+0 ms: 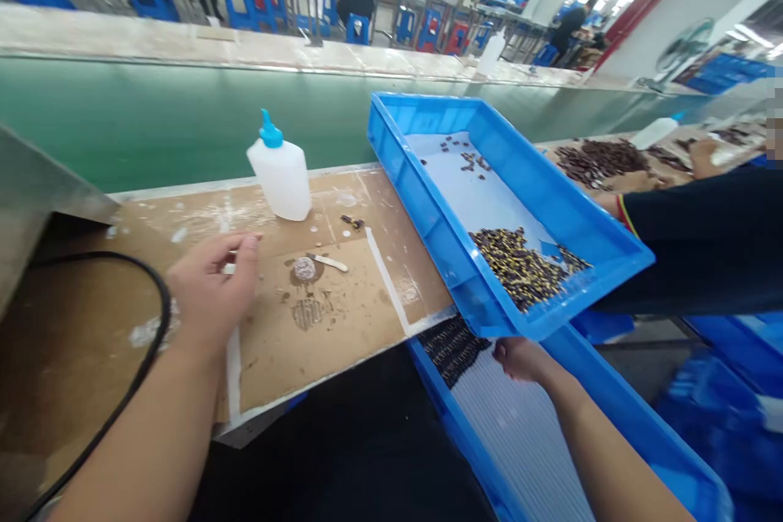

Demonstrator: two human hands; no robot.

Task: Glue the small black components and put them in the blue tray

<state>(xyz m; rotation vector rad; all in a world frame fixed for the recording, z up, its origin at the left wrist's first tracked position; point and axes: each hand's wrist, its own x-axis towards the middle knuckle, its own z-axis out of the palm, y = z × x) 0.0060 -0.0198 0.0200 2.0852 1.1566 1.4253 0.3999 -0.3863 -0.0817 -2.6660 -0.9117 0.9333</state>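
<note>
My left hand [214,285] is over the cardboard-covered worktop [342,334], with thumb and fingers curled together. A pale speck shows by its fingers, but I cannot make out what it is. Close by stand a white squeeze bottle [285,183] with a blue nozzle and a small whitish lump [304,268] beside a short white-handled tool [330,263]. Over the lower blue tray [453,424], my right hand [519,359] has its fingers pinched; whatever they hold is hidden. Beside it, dark small pieces [453,347] lie in rows on the tray's ribbed white lining.
An upper blue tray [422,216] holds a heap of black-and-yellow pieces [519,269] and overhangs the lower one. A few similar pieces [353,222] lie on the worktop. A black cable [162,294] loops at left. A co-worker's sleeve [691,236] is at right. Behind runs a green belt [183,114].
</note>
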